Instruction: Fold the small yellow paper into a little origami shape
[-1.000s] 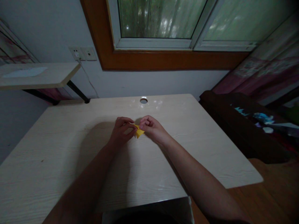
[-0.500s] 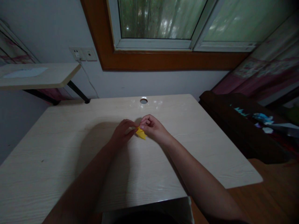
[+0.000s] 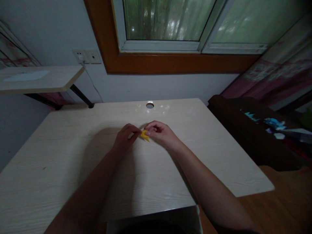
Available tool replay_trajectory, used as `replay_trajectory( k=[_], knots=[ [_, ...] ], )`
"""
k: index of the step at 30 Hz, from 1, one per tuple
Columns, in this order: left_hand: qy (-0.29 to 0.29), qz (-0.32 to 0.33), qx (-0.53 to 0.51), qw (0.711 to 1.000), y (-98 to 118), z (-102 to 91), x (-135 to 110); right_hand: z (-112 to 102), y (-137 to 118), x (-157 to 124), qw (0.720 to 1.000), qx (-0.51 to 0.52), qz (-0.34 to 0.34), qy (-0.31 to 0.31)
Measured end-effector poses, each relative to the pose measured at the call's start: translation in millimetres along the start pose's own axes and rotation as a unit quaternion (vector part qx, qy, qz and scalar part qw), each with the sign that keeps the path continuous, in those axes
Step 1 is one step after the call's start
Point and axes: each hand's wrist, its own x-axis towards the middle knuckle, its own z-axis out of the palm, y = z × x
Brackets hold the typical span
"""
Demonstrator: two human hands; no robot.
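Reaching forward over the pale wooden desk (image 3: 73, 156), the left hand (image 3: 125, 138) and right hand (image 3: 159, 134) are both pinching a small folded yellow paper (image 3: 145, 135) between their curled fingertips.

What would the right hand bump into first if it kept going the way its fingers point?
Probably the left hand. The right hand points left across the yellow paper both hands pinch, and the left hand sits just beyond it, though depth is unclear.
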Motion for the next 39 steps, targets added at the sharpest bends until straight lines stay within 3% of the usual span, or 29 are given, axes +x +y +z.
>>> replay_trajectory(
  k=[8, 16, 22, 39],
  knots=[
    [-0.006, 0.003, 0.019, 1.000, 5.9, 1.2, 1.2, 1.4, -8.7, -2.4, 0.973, -0.176, -0.150, 0.009],
    [-0.031, -0.007, -0.011, 0.999, 13.1, -0.8, 3.0, 2.4, -12.9, -7.1, 0.934, -0.281, -0.222, 0.003],
    [-0.050, -0.022, -0.027, 0.998, 11.6, -1.9, 1.3, 1.3, -16.5, -7.7, 0.916, -0.317, -0.246, -0.001],
    [-0.033, 0.007, -0.016, 0.999, 7.7, -2.1, 2.4, 1.0, -16.9, -7.7, 0.919, -0.308, -0.247, -0.017]
  ],
)
